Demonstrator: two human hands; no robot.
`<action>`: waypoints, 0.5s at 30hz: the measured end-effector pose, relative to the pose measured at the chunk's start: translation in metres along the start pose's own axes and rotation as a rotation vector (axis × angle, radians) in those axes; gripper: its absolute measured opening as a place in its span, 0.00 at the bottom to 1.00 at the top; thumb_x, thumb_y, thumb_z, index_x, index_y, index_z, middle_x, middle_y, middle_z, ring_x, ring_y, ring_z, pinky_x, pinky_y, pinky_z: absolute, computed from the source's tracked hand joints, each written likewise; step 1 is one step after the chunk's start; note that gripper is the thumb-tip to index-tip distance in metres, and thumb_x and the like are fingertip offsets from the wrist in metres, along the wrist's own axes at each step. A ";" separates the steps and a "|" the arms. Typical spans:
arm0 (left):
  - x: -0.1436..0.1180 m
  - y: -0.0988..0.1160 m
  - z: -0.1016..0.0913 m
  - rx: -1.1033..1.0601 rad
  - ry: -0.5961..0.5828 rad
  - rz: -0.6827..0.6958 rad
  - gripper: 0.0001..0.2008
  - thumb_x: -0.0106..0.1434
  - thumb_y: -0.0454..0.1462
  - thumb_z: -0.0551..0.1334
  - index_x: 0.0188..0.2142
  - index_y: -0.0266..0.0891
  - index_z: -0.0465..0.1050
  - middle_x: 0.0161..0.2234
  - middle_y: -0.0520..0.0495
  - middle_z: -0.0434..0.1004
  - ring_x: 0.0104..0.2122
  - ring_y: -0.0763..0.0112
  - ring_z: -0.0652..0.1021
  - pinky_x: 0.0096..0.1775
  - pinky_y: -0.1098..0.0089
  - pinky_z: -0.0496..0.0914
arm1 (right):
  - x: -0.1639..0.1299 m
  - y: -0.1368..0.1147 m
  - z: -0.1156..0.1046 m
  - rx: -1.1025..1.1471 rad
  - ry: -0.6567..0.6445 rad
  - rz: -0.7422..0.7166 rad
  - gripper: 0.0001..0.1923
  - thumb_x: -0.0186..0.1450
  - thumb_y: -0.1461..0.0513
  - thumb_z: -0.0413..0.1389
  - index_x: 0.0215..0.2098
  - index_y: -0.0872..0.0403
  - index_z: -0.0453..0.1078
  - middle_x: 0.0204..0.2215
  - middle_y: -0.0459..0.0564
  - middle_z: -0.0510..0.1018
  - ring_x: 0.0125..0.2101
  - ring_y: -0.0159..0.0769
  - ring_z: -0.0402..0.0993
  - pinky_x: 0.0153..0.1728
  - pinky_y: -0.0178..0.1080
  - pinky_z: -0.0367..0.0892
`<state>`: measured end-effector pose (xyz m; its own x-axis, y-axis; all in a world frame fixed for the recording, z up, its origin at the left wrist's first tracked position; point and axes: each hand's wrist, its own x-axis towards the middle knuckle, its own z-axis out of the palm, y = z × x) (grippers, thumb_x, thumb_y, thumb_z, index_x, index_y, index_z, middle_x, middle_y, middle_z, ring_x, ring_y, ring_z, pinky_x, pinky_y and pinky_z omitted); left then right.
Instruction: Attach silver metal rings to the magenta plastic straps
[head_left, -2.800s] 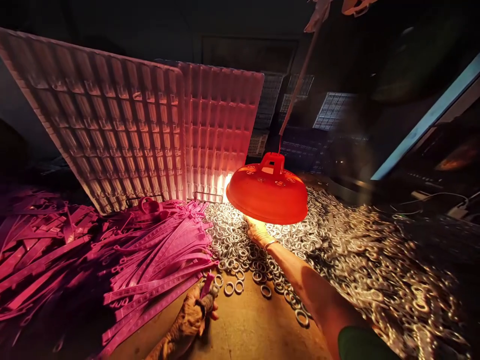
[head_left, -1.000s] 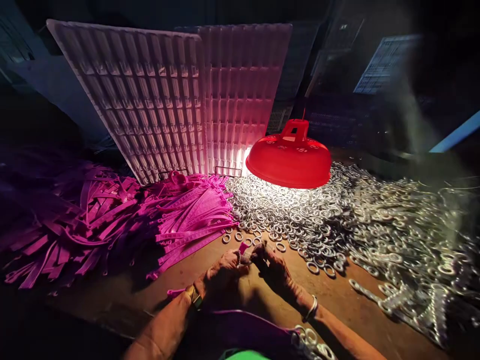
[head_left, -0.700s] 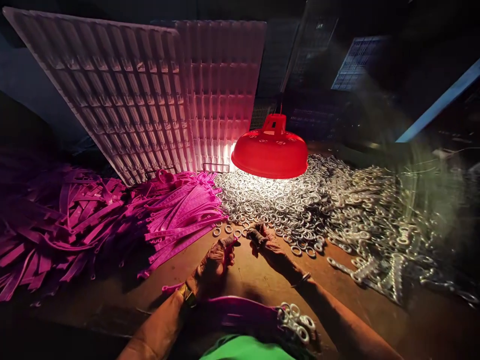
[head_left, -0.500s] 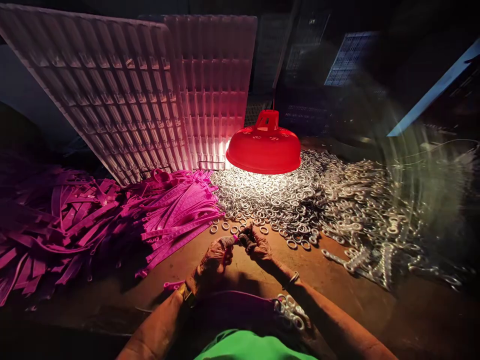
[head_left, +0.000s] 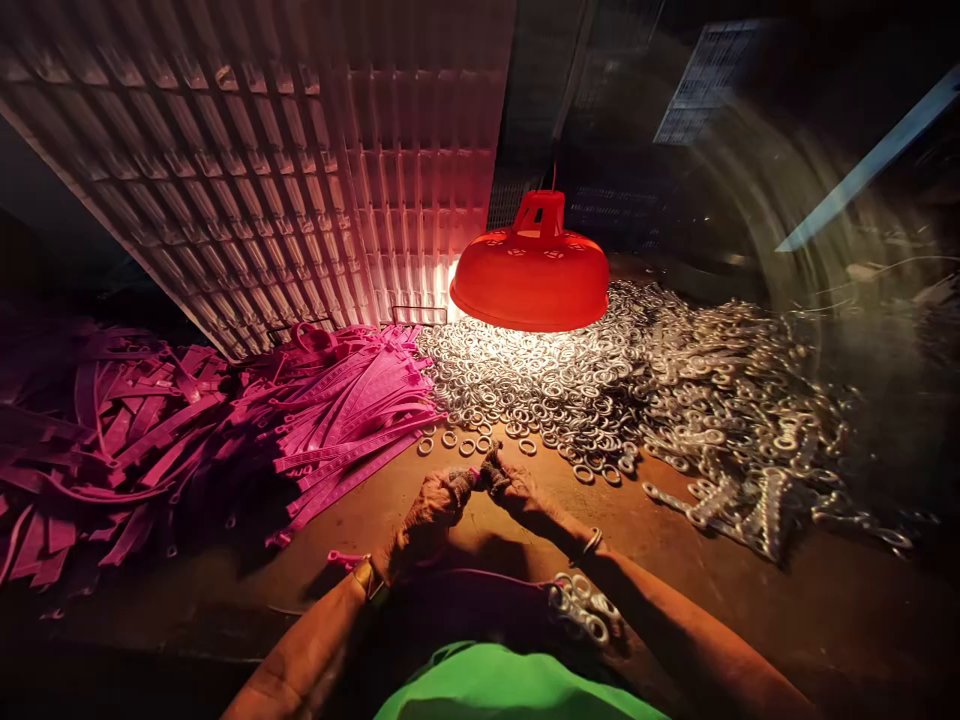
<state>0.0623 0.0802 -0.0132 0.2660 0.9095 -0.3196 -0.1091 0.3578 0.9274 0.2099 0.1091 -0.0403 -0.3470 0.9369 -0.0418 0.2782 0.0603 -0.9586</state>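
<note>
Head view: I see a pink strap [head_left: 480, 578] whose near end is pinched between both hands at the middle of the tabletop [head_left: 750, 610]; its length loops back toward the body, and a cluster of metal rings [head_left: 583, 608] sits on it near the right forearm. The left hand [head_left: 429, 512] has its grip closed narrow on the strap's tip, fingers curled tight. The right hand [head_left: 512, 480] meets it fingertip to fingertip, its grip also closed on something small at the strap end, but I cannot tell whether it is a ring or the strap itself. Both hands touch at the pinch point.

Just beyond the fingertips a few loose rings [head_left: 450, 440] lie singly on bare wood, and right behind them begins the edge of the big ring heap [head_left: 540, 385], which spreads right into a second pile of linked metal pieces [head_left: 742, 430]. The gap between hands and heap is small. To the left, the near edge of the pink strap pile [head_left: 337, 420] runs diagonally toward the left hand, near but not touching it. The red lamp shade [head_left: 529, 280] hangs low over the ring heap, well apart from the hands. White ribbed trays [head_left: 315, 170] lean upright behind the straps, closing the back.

Open room lies in the bare tabletop right of the right forearm and in the dark strip left of the left forearm. A green garment [head_left: 510, 690] fills the bottom edge.
</note>
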 end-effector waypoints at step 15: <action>-0.003 0.026 -0.008 0.063 -0.143 -0.269 0.15 0.44 0.47 0.63 0.19 0.37 0.64 0.10 0.62 0.49 0.11 0.84 0.50 0.16 0.74 0.41 | -0.040 -0.029 -0.014 -0.325 -0.227 -0.253 0.09 0.60 0.61 0.48 0.38 0.56 0.63 0.28 0.50 0.71 0.25 0.31 0.60 0.26 0.33 0.60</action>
<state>0.0509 0.0881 0.0102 0.4098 0.7431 -0.5290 0.0419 0.5640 0.8247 0.2284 0.0751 -0.0068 -0.6169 0.7823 0.0864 0.4132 0.4153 -0.8104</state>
